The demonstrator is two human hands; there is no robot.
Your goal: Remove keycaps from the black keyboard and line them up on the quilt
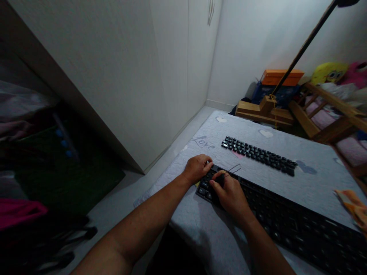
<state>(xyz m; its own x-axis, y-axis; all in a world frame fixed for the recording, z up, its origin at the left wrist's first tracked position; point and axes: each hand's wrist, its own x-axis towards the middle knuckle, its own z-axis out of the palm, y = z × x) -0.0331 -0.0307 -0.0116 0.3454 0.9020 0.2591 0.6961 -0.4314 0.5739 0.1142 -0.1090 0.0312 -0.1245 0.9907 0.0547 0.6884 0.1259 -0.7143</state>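
A long black keyboard [275,206] lies at a slant on the quilted cover, with many of its keys gone or dark and hard to make out. My left hand [197,167] grips its far left corner, fingers curled over the edge. Over the left end of the keyboard, my right hand [229,191] is closed with thumb and forefinger close to the keys. From it sticks out a thin wire loop [235,168], which looks like a wire keycap puller; its handle is hidden in the fingers. Beyond the keyboard, several removed black keycaps [258,153] lie in neat rows.
Pale quilted cover [286,141] spreads under everything. An orange cloth [352,210] lies at the right edge. A tall light wardrobe [137,76] stands left. At the back are a wooden stand with a pole [266,109], an orange box [282,77] and a yellow plush toy [328,72].
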